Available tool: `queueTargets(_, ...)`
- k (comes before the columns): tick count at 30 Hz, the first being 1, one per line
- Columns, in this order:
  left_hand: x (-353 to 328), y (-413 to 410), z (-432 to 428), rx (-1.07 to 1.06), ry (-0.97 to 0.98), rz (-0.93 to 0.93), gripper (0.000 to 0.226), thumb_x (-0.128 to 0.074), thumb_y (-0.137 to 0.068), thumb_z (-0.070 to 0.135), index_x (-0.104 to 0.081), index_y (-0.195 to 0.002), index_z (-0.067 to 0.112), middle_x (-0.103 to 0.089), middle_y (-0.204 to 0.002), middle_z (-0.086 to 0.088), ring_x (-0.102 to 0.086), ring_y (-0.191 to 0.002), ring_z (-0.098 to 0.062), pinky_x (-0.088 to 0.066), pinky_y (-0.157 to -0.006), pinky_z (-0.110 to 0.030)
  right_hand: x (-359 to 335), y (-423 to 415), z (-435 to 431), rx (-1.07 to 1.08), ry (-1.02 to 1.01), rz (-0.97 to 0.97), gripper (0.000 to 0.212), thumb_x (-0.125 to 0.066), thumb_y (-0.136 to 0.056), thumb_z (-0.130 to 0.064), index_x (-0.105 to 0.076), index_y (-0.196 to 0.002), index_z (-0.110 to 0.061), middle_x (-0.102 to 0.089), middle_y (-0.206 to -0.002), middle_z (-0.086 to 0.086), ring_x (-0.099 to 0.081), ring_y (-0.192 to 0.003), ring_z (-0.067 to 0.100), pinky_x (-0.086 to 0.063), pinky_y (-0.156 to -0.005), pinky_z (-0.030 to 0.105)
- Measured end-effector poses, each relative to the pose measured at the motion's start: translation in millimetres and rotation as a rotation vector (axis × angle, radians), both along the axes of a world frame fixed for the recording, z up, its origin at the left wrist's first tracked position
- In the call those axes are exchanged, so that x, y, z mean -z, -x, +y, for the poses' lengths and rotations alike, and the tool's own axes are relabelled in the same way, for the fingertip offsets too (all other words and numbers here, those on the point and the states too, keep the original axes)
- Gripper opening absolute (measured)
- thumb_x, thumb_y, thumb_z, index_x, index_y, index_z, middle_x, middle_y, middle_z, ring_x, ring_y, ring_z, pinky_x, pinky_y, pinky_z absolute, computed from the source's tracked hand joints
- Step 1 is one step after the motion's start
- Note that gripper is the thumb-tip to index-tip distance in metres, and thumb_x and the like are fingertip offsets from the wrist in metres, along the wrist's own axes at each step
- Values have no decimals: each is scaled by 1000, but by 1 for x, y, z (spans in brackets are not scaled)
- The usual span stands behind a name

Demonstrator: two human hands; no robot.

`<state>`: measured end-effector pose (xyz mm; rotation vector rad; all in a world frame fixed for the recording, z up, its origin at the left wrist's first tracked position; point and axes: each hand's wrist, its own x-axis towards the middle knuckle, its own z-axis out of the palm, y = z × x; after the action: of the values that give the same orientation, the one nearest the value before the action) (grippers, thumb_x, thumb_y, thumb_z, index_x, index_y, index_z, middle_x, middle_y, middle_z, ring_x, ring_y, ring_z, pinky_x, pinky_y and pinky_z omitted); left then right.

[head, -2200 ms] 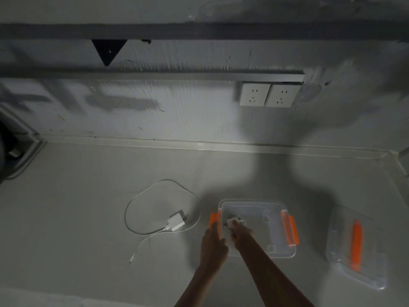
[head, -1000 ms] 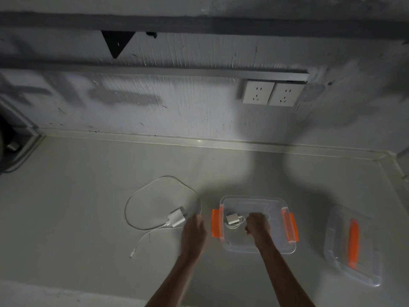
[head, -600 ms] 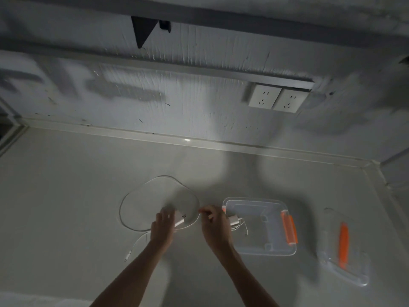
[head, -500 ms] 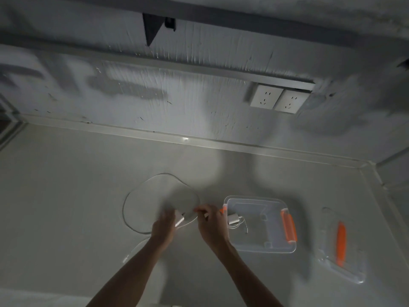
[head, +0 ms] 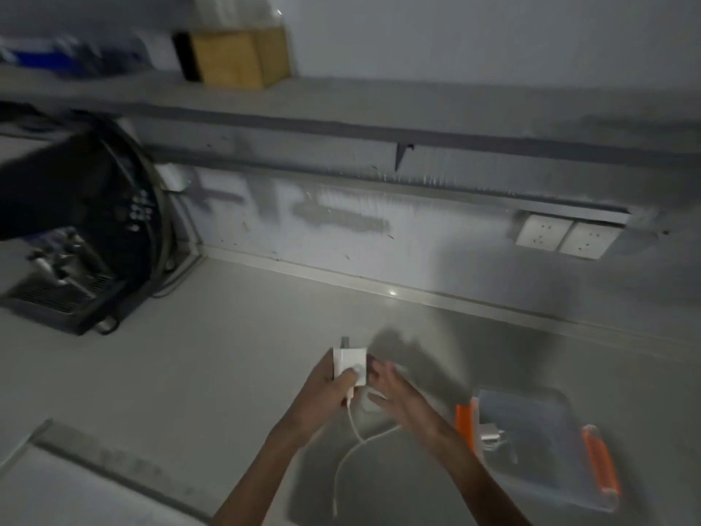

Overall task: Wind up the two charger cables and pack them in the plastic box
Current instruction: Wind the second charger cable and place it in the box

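My left hand point(head: 329, 385) grips a white charger plug point(head: 351, 364), lifted off the counter with its prongs pointing away from me. Its white cable point(head: 351, 449) hangs from the plug and trails down toward me. My right hand point(head: 394, 392) is blurred just right of the plug, fingers spread, touching the cable near the plug; whether it grips it I cannot tell. The clear plastic box point(head: 546, 449) with orange latches sits at the lower right, and the first wound charger point(head: 491, 434) lies inside near its left wall.
A dark machine point(head: 83, 237) stands at the left on the grey counter point(head: 227, 354). Two white wall sockets point(head: 565, 237) sit on the back wall at right. A shelf above carries a brown cardboard box point(head: 239, 56).
My hands left the box and went to the second charger at its left. My left hand picked up its plug and raised it. The view swung left and up.
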<state>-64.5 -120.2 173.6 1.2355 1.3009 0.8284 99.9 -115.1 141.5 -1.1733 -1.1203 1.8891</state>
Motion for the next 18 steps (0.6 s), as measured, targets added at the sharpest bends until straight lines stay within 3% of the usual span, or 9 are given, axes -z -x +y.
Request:
queueTargets(2, -43, 8, 6, -48, -111, -33, 14, -52, -93, 8, -59, -105, 12, -70, -90, -12, -64, -76, -19, -51, -66, -31, -24, 12, -1, -48, -24, 133, 62, -27, -87, -67, -58, -126, -31, -69, -120, -3, -62, -115, 17, -43, -101, 39)
queueTargets(3, -66, 9, 8, -48, -140, -68, 16, -53, -93, 9, -59, -108, 12, -71, -90, -10, -65, -77, -20, -52, -69, -35, -36, 17, -4, -50, -45, 161, 64, -27, -86, -66, -60, -124, -26, -72, -111, 3, -67, -102, 22, -45, -93, 41)
queueTargets(6, -127, 13, 13, -6, -262, -126, 22, -58, -94, 16, -60, -115, 10, -69, -91, -8, -67, -81, -23, -55, -71, -33, -67, 21, -19, -8, -200, 198, 50, -37, -91, -47, -66, -118, -16, -69, -84, 8, -60, -72, 23, -43, -75, 42)
queueTargets(9, -168, 9, 18, -11, -425, -127, 33, -59, -92, 8, -54, -124, 10, -69, -104, -11, -70, -85, -25, -58, -67, -28, -95, 11, -30, 78, -377, 172, 33, -48, -93, -34, -68, -109, -13, -61, -72, 6, -52, -55, 18, -45, -57, 31)
queueTargets(12, -196, -11, 20, -30, -593, -158, 34, -57, -91, -3, -52, -122, 9, -68, -104, -10, -70, -82, -13, -57, -63, -23, -119, -13, -45, 173, -553, 45, 16, -50, -97, -19, -66, -100, -14, -56, -62, 5, -49, -39, 15, -40, -39, 21)
queueTargets(14, -210, -21, 24, -59, -698, -175, 34, -57, -90, -5, -52, -115, 18, -67, -103, -3, -68, -82, -3, -57, -64, -20, -130, -26, -56, 155, -598, -40, 12, -53, -94, -21, -65, -91, -19, -54, -54, 2, -47, -34, 11, -37, -35, 19)
queueTargets(16, -227, -35, 26, -28, -811, -100, 36, -61, -89, 3, -51, -114, 27, -66, -108, 7, -67, -90, -3, -57, -71, -21, -146, -46, -70, 182, -664, -224, 10, -56, -93, -24, -64, -87, -23, -53, -50, -3, -46, -36, 8, -38, -39, 21)
queueTargets(18, -242, -53, 24, 60, -911, 141, 39, -64, -87, 17, -49, -117, 37, -64, -110, 16, -66, -98, -4, -55, -79, -21, -175, -71, -86, 284, -858, -512, 11, -56, -92, -36, -64, -90, -29, -56, -56, -10, -51, -46, 1, -44, -51, 21)
